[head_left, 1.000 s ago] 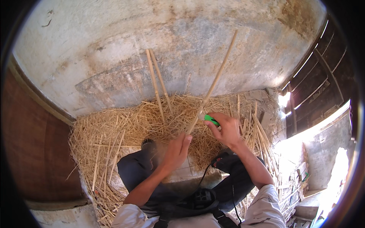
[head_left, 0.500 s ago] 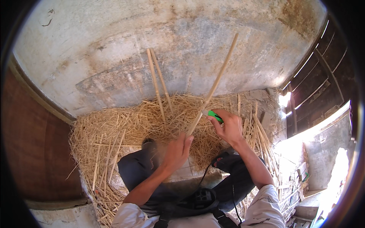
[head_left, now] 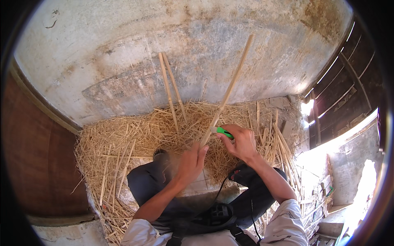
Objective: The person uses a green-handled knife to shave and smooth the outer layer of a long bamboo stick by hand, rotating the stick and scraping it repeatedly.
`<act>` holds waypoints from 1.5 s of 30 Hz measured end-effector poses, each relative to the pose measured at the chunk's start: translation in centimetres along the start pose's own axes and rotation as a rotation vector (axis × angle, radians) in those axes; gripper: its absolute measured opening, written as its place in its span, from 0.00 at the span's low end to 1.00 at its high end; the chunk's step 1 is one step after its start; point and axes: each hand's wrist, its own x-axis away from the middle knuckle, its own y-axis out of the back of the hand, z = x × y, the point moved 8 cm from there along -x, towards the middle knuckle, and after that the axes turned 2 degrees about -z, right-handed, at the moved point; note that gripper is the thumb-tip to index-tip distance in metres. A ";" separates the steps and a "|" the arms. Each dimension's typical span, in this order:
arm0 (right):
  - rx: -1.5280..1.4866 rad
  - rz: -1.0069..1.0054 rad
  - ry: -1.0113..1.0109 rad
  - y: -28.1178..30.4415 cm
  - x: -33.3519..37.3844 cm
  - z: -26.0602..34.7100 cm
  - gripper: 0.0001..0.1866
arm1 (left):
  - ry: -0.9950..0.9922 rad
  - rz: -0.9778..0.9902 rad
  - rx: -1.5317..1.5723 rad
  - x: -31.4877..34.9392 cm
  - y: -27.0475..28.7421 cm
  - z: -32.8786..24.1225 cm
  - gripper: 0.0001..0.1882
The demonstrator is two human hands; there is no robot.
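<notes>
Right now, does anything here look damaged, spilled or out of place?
Yes: the wall ahead looks worn, its pale surface blotched with brown and grey stains. Below it, straw-coloured shavings lie in a loose, untidy layer. The strip in the left hand and green cutter in the right hand show nothing odd.

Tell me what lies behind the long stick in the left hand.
Behind the long stick, the stained wall shows above and loose straw below; the strip directly behind it is covered.

Head-worn fisheye, facing down, close above left hand, right hand; wall beyond.
</notes>
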 end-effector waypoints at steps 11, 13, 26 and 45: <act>0.077 -0.115 0.065 0.9 -0.1 0.0 0.14 | 0.006 0.008 -0.042 0.1 0.2 -0.5 0.19; 0.085 -0.116 0.044 1.2 -0.1 -0.1 0.15 | 0.019 0.018 -0.031 0.0 0.1 -0.6 0.19; -0.123 0.082 -0.175 0.4 -1.2 -3.9 0.14 | 0.114 0.081 0.189 0.2 -0.7 0.6 0.21; 0.016 0.020 0.033 -0.2 0.1 0.4 0.15 | 0.015 0.019 0.164 0.1 -0.2 0.0 0.20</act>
